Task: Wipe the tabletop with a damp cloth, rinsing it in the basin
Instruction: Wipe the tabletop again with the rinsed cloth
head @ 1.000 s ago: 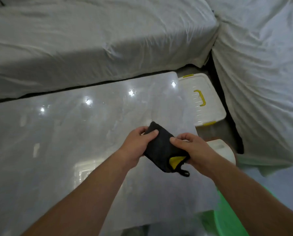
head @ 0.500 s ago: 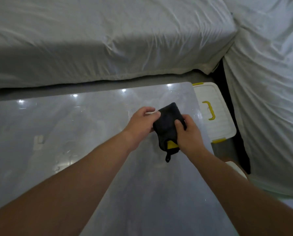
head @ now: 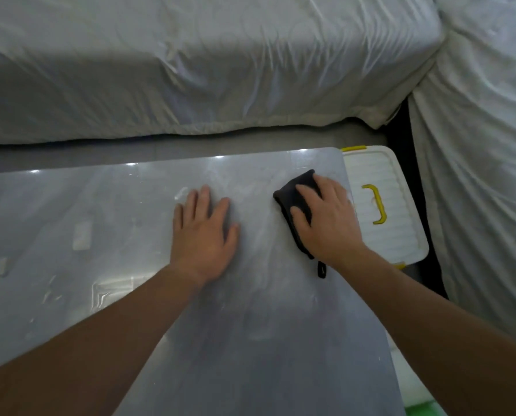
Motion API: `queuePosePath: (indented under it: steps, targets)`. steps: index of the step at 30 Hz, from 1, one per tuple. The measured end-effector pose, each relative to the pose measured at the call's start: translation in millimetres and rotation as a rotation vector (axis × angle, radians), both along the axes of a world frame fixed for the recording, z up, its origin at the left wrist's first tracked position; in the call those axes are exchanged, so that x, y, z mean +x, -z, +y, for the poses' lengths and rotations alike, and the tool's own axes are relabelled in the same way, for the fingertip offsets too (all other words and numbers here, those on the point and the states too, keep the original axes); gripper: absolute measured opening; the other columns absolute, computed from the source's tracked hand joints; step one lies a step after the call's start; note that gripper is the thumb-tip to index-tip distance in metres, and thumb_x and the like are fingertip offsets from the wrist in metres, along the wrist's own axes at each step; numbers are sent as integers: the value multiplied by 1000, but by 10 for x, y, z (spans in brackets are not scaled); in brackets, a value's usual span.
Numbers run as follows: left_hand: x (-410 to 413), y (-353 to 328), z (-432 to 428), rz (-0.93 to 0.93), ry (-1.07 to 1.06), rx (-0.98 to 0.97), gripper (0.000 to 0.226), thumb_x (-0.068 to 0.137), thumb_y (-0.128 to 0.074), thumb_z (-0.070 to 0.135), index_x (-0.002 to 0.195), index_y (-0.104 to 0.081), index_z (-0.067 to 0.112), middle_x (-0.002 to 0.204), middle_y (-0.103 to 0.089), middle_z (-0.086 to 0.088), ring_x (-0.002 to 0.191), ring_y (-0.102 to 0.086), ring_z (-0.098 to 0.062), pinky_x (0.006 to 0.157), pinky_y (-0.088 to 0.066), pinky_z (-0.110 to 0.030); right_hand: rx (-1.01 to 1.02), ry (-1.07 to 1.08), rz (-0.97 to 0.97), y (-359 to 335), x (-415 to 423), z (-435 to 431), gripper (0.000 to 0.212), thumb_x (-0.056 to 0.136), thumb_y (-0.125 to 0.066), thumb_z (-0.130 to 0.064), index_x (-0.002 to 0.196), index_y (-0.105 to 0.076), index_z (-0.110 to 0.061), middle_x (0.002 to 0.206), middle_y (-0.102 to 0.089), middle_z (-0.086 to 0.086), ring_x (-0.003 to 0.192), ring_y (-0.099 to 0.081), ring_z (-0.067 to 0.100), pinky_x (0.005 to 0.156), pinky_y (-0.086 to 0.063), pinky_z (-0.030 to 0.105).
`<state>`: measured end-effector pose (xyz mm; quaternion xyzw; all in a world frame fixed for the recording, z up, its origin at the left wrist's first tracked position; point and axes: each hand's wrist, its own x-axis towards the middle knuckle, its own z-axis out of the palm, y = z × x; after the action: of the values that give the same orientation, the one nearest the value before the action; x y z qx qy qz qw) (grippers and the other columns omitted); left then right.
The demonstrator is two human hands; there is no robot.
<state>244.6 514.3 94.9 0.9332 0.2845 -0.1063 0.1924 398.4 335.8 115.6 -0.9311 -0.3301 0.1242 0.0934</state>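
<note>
A folded black cloth (head: 292, 195) lies on the glossy grey tabletop (head: 130, 235) near its far right corner. My right hand (head: 325, 223) presses flat on the cloth, covering most of it; a small black loop sticks out by my wrist. My left hand (head: 204, 235) rests flat on the bare tabletop to the left of the cloth, fingers spread, holding nothing. No basin is in view.
A white lidded plastic box (head: 385, 235) with a yellow handle sits on the floor just past the table's right edge. Furniture under white sheets (head: 190, 70) stands behind and to the right. A grey floor strip separates it from the table.
Both hands held the cloth in the air before. Now the cloth is down on the tabletop under my right hand, and my left hand has let go and lies flat on the table.
</note>
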Motion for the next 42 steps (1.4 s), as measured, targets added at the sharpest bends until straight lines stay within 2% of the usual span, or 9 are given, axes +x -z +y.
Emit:
queuePosePath:
  steps: [3,8,15,21,27,34,36,40,42]
  targets:
    - [-31,103,-67,-18,16,57,69,96,-18,59,157,-20,27,168,3,-8,154,11,-29,123,7,-49,-77,-181,-28,217,-51,-76,64,101,-36,-51,158,-21,-24,168,-1,5,155,4,27,125,-3,46]
    - [-67,221,-77,-31,32,129,72,96,-19,61,159,-15,27,168,4,-8,154,13,-28,123,4,-51,-129,-368,-99,369,-43,-65,60,104,-23,-48,159,-14,-26,168,-6,0,155,7,25,124,-5,53]
    - [-65,235,-38,-83,28,108,69,96,-23,60,157,-24,28,168,-6,-8,155,4,-27,124,2,-48,-108,179,-55,370,469,574,69,101,-26,-48,160,-8,-17,168,0,7,154,7,33,124,-3,51]
    - [-263,162,32,-137,-80,47,73,93,-30,57,156,-22,20,167,-11,-11,154,-1,-26,124,-3,-48,-104,-409,-42,333,87,333,64,103,-26,-47,160,-9,-23,169,-1,0,154,9,24,125,-4,48]
    - [-489,105,16,-4,-194,58,72,90,-30,60,154,-27,26,167,-8,-9,154,1,-30,119,-2,-62,-118,143,-76,381,379,578,67,102,-23,-46,160,-5,-18,169,1,6,154,8,32,125,-4,49]
    - [-515,84,10,5,-174,73,69,95,-11,59,158,-15,32,169,0,-4,154,8,-24,121,2,-58,-97,-522,-89,368,-175,778,64,101,-21,-48,159,-13,-22,168,-7,2,155,2,27,125,-8,48]
    - [-567,103,8,33,-144,111,68,97,-11,60,159,-9,33,168,5,-3,154,10,-24,121,2,-58,-102,-458,-107,374,69,644,65,100,-22,-47,159,-15,-22,168,-10,2,155,-2,28,124,-11,49]
    - [-618,169,19,35,-103,114,71,96,-10,63,159,0,31,168,12,-4,153,16,-23,121,8,-56,-128,6,-79,370,370,780,66,103,-24,-47,160,-6,-20,169,0,4,154,7,31,125,-5,49]
    - [-685,155,41,-40,-127,88,72,97,-17,60,159,-12,25,168,3,-9,154,10,-25,122,4,-56,-116,-56,-90,367,76,997,67,102,-22,-47,160,-5,-18,169,1,5,154,7,32,125,-5,50]
